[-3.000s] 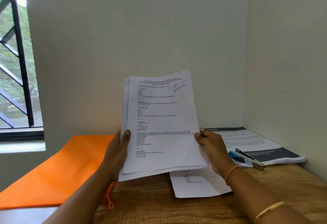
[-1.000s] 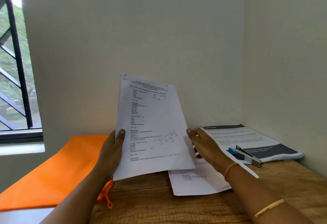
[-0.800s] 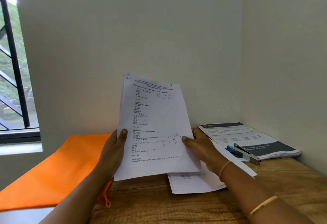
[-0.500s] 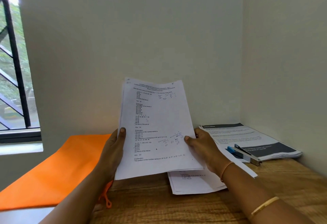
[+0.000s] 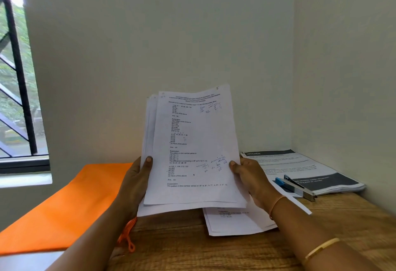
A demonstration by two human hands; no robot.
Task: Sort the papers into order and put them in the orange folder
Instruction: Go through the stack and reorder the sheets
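Observation:
I hold a small stack of printed white papers (image 5: 192, 148) upright in front of me, above the wooden table (image 5: 214, 251). My left hand (image 5: 137, 183) grips the stack's left edge, thumb on the front sheet. My right hand (image 5: 250, 176) grips the right edge the same way. The front sheet carries a handwritten 5 at its top right corner. More loose sheets (image 5: 235, 221) lie flat on the table under the stack. The orange folder (image 5: 64, 202) lies on the left of the table, its orange string (image 5: 127, 236) hanging near my left wrist.
A blue and metal stapler (image 5: 295, 187) rests on a pile of printed black-and-white leaflets (image 5: 317, 170) at the table's back right corner. Walls close off the back and right. A barred window (image 5: 17, 99) is at the left.
A sheet from the front of the stack now lies on the table pile. My right hand came back to the right edge, and the stack is held squarer and more upright.

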